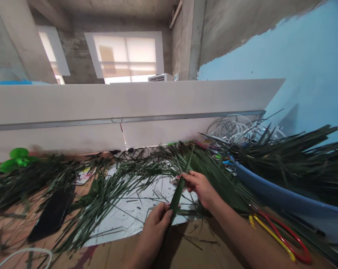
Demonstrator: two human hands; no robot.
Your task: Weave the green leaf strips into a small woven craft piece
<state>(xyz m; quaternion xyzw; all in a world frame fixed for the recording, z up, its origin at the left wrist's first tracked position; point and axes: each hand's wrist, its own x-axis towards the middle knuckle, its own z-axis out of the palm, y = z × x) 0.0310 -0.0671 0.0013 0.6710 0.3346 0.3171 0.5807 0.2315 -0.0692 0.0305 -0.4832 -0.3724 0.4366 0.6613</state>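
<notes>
Left hand (154,229) and right hand (199,188): grips clamped on one palm leaf (179,192). Blue tub (275,196) at right (holding more fronds (292,158)).

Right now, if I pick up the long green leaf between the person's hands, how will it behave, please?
The leaf is probably light and fairly stiff, because its tip stands up past the left hand and right hand without drooping. It looks thin, so it may still bend or split lengthwise.

No words, labels, brands or numbers can be read anywhere.
</notes>
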